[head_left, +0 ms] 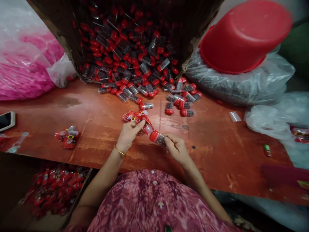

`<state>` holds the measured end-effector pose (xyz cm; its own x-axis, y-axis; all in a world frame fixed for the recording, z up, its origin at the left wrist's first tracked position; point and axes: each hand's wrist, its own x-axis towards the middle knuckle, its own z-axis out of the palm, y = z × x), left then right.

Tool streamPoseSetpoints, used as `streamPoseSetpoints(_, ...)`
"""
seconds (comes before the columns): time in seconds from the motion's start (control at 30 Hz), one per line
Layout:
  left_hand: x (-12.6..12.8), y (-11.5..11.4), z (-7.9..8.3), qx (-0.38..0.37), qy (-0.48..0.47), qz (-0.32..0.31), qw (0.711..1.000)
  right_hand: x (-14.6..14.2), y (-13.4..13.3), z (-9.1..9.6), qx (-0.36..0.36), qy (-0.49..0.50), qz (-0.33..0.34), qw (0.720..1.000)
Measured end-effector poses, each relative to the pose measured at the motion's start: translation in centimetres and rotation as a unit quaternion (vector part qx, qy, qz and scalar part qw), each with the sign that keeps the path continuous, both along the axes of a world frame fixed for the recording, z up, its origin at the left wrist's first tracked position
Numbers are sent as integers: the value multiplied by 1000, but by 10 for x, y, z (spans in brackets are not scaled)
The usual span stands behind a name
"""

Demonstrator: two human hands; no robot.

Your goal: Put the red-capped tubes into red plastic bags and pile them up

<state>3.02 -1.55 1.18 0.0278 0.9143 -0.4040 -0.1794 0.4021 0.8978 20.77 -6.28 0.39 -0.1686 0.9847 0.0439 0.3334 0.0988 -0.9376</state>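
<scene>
The right hand (177, 149) pinches a red-capped tube (157, 138) by its clear end. The left hand (127, 133) is closed on a bunch of red wrappers (136, 117), just beside the cap, above the table (96, 129) and near its front edge. This looks like tube meeting wrapper; the cap needs lining up with an open mouth. More tubes (145, 87) are heaped at the back edge.

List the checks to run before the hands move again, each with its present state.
1. Red-capped tube gripped by right hand: ok.
2. Red wrappers pinched in left hand: ok.
3. Tube's cap fully seated: cannot tell.
4. One wrapper separated from the bunch: cannot tell.
5. Spilled tubes lying away from the near edge of the table: ok.
</scene>
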Motion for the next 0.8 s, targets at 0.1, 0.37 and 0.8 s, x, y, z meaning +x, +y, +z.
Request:
streamPoseSetpoints(0.1, 0, 1, -2, 10, 15, -10, 1000, 0, -2, 5, -16, 21, 15, 1000)
streamPoseSetpoints(0.37, 0, 0, -3, 75, 119, -26, 990, -1, -2, 8, -33, 21, 24, 999)
streamPoseSetpoints(0.8, 4, 2, -4, -56, -37, 34, 997, 0, 5, -26, 9, -168, -118, 979)
